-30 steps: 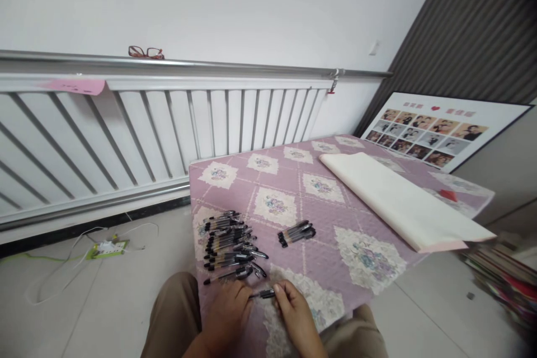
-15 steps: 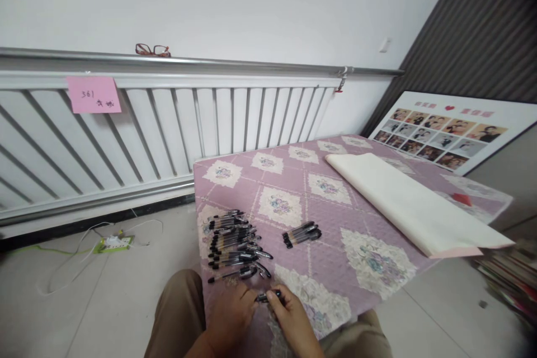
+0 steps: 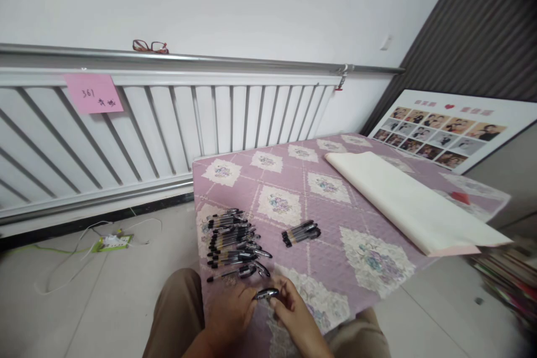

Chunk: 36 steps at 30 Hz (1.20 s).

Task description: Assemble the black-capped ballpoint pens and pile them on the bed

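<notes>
A black-capped gel pen (image 3: 267,293) is held low over the near edge of the table. My left hand (image 3: 232,310) is closed around its barrel, which my fingers hide. At the cap end, my right hand (image 3: 292,309) has its thumb and fingers apart around the cap, close to it; whether the thumb touches the cap I cannot tell. Just beyond my left hand lies a loose pile of similar capped pens (image 3: 235,243), pointing mostly sideways. A smaller bundle of pens (image 3: 301,232) rests to the right of the pile.
A purple floral cloth (image 3: 289,263) covers the table. Across its right side lies a folded cream sheet (image 3: 390,198), near a photo board (image 3: 436,128). Behind is a white radiator (image 3: 239,114) with a pink note (image 3: 93,93). A power strip (image 3: 112,243) with cables sits on the floor at left.
My right thumb and fingers have loosened and moved apart, so the pen's cap now shows in full. My left hand stays on the barrel. The pen piles have not moved.
</notes>
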Each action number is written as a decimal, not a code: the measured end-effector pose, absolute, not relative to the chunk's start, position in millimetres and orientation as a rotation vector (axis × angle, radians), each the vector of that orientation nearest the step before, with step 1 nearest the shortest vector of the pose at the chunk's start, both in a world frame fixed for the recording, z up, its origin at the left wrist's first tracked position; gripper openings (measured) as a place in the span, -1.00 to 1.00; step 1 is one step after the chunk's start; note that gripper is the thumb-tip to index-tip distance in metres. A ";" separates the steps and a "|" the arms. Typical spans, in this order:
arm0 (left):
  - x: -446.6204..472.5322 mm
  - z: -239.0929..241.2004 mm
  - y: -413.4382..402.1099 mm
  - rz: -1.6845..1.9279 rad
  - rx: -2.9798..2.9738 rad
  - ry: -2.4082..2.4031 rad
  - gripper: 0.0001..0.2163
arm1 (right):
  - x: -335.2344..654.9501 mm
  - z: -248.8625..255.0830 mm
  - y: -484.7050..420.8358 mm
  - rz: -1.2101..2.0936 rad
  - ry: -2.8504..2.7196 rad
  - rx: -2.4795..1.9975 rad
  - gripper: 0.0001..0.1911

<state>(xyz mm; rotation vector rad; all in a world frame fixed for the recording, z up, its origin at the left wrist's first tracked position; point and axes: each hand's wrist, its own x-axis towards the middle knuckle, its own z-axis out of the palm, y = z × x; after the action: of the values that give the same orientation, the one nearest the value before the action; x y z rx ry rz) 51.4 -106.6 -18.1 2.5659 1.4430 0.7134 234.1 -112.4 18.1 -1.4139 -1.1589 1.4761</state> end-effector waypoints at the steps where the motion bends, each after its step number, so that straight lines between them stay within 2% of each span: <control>1: 51.0 -17.3 -106.5 0.730 2.565 1.450 -0.78 | 233.6 17.6 -111.4 1.470 -1.140 -1.431 -0.58; 4: 50.1 -15.5 -105.6 0.745 2.583 1.431 -0.79 | 230.4 13.3 -108.9 1.472 -1.164 -1.510 -0.61; 8: 50.3 -15.9 -104.7 0.738 2.590 1.430 -0.80 | 225.8 8.6 -108.1 1.444 -1.175 -1.545 -0.52; 15: 51.6 -15.2 -105.7 0.728 2.573 1.441 -0.83 | 232.9 20.1 -109.9 1.570 -1.117 -1.434 -0.70; 19: 51.0 -11.3 -105.9 0.736 2.576 1.441 -0.83 | 232.8 24.0 -108.7 1.549 -1.088 -1.452 -0.59; 22: 51.0 -11.3 -106.3 0.709 2.563 1.430 -0.82 | 228.8 20.4 -106.8 1.481 -1.130 -1.506 -0.66; 26: 52.6 -14.1 -106.4 0.681 2.550 1.449 -0.84 | 225.4 15.2 -106.5 1.477 -1.129 -1.510 -0.60; 34: 53.9 -10.6 -106.5 0.643 2.548 1.448 -0.85 | 228.7 26.3 -109.7 1.499 -1.045 -1.419 -0.76; 36: 53.1 -10.4 -106.4 0.674 2.546 1.439 -0.86 | 229.1 26.2 -109.0 1.475 -1.029 -1.432 -0.71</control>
<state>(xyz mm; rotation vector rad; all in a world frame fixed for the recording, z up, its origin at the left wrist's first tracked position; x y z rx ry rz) 53.1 -106.4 -10.4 2.5460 1.4392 0.6738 229.1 -109.0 26.2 -1.4321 -1.0288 1.4748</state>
